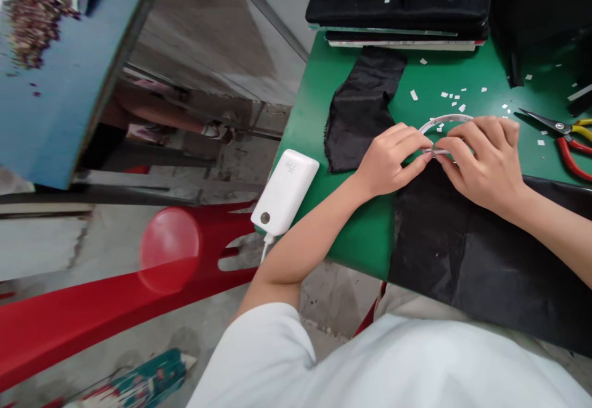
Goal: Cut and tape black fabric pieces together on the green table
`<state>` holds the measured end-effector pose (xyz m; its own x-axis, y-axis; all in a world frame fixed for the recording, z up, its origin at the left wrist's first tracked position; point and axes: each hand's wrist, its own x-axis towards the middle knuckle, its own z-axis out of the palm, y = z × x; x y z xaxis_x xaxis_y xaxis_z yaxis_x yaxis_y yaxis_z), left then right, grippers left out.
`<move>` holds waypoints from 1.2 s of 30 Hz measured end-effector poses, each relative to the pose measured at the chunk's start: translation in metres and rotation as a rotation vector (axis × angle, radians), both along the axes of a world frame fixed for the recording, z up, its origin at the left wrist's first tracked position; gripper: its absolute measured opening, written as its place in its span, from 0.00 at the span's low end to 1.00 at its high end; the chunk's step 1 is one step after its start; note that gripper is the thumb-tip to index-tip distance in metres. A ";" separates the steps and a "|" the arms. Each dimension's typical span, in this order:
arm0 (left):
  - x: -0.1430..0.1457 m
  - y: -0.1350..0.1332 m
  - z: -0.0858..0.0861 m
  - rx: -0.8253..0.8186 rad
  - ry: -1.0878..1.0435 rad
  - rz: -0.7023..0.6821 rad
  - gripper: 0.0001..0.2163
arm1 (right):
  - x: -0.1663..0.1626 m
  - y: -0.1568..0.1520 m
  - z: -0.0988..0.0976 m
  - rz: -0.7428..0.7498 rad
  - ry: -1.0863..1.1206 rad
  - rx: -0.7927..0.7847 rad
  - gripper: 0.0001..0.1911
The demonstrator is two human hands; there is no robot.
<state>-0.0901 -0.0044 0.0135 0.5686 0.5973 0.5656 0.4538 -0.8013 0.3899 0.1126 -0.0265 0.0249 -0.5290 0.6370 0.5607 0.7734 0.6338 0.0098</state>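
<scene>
My left hand (393, 158) and my right hand (483, 158) meet over a green table (361, 235). Both pinch a thin white curved strip (444, 119) that arcs up from between the fingertips. The fingers of each hand are closed on it. Under my wrists lies a large piece of black fabric (462, 248) that hangs over the table's front edge. A smaller black fabric piece (363, 109) lies just left of my left hand.
A white power bank (285, 191) with a cable sits on the table's left edge. Red and yellow handled pliers (567, 140) lie at the right. Folded black fabric stacks (398, 1) stand at the back. Small white scraps dot the table. A red frame (115, 309) is below left.
</scene>
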 end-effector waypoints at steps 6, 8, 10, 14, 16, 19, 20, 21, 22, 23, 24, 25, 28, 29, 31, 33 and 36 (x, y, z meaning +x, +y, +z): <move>0.001 0.002 -0.002 0.033 0.005 0.023 0.08 | 0.001 0.000 -0.002 -0.035 -0.007 -0.025 0.11; 0.001 0.002 -0.003 0.032 0.015 0.031 0.09 | 0.000 0.000 -0.002 -0.031 0.005 -0.015 0.11; 0.001 0.002 -0.004 0.021 0.027 0.037 0.09 | 0.000 -0.001 -0.002 -0.031 0.005 -0.020 0.11; 0.001 0.001 -0.002 -0.007 0.043 0.012 0.11 | -0.001 -0.002 -0.001 -0.045 -0.023 -0.074 0.13; 0.001 0.001 -0.001 -0.017 0.038 -0.005 0.12 | 0.000 -0.001 0.000 -0.043 -0.020 -0.077 0.13; 0.000 0.000 -0.001 -0.030 0.012 -0.017 0.12 | 0.001 0.000 0.001 -0.050 -0.007 -0.089 0.13; 0.000 0.000 -0.001 -0.036 -0.003 -0.012 0.11 | 0.002 0.000 0.001 -0.057 -0.002 -0.098 0.13; 0.000 0.000 -0.001 -0.041 -0.021 -0.005 0.11 | 0.002 0.000 0.002 -0.068 0.004 -0.108 0.13; 0.000 0.000 -0.002 -0.040 -0.039 -0.001 0.10 | 0.002 0.000 0.002 -0.080 0.011 -0.119 0.13; -0.001 0.000 -0.002 -0.033 -0.056 -0.004 0.10 | 0.002 0.000 0.003 -0.093 0.018 -0.129 0.13; -0.001 0.000 -0.003 -0.021 -0.068 -0.016 0.09 | 0.002 0.000 0.004 -0.106 0.025 -0.140 0.14; -0.001 0.000 -0.003 -0.010 -0.077 -0.035 0.09 | 0.002 0.000 0.005 -0.118 0.029 -0.150 0.14; -0.002 0.003 -0.004 0.004 -0.097 -0.088 0.08 | 0.003 0.001 0.007 -0.135 0.032 -0.179 0.16; -0.002 0.004 -0.004 0.003 -0.104 -0.101 0.08 | 0.004 0.001 0.007 -0.136 0.029 -0.187 0.16; -0.003 0.006 -0.004 0.004 -0.117 -0.132 0.08 | 0.006 0.002 0.006 -0.134 0.023 -0.200 0.16; -0.003 0.007 -0.004 0.000 -0.126 -0.158 0.08 | 0.007 0.003 0.006 -0.133 0.019 -0.209 0.16; -0.003 0.007 -0.006 -0.033 -0.138 -0.141 0.07 | 0.003 0.003 0.015 -0.133 0.000 -0.218 0.17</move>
